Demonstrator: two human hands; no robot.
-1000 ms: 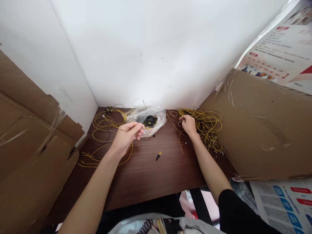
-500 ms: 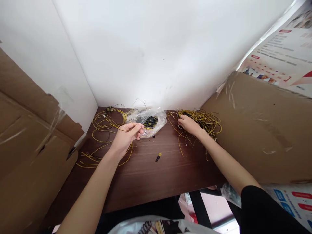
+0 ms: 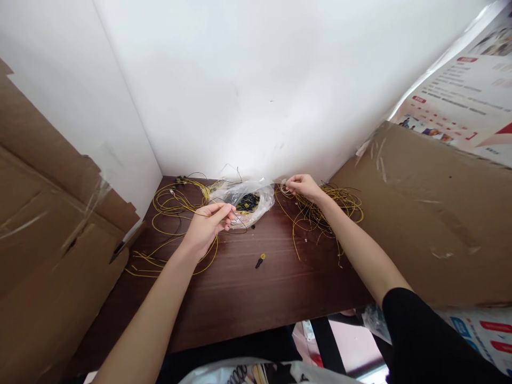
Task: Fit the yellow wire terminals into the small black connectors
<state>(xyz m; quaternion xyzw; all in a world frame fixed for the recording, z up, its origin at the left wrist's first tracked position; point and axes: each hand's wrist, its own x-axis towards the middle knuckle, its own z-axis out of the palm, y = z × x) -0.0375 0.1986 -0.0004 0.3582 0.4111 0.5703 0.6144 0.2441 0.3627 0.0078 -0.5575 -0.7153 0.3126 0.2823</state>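
My left hand (image 3: 211,220) is closed in a pinch on a thin dark wire (image 3: 241,223), in front of a clear plastic bag (image 3: 266,198). Small black and yellow parts (image 3: 248,202) show through the bag's mouth. At the back of the table my right hand (image 3: 303,185) has its thumb and fingers pressed together beside a small pale ring (image 3: 284,186); what lies in the pinch is too small to make out. Just below that hand spreads a tangled bundle of yellow wires (image 3: 352,205). Looped yellow wires (image 3: 160,205) lie left of my left hand.
One black part with a yellow end (image 3: 261,261) lies on the brown tabletop (image 3: 240,298). A tiny black piece (image 3: 253,226) sits before the bag. Cardboard (image 3: 52,240) stands on the left, another cardboard panel (image 3: 432,213) on the right. A white wall (image 3: 248,106) closes the back.
My right hand has lifted off the wire bundle and moved left and back to the pale ring. My left hand stays nearly still with the wire.
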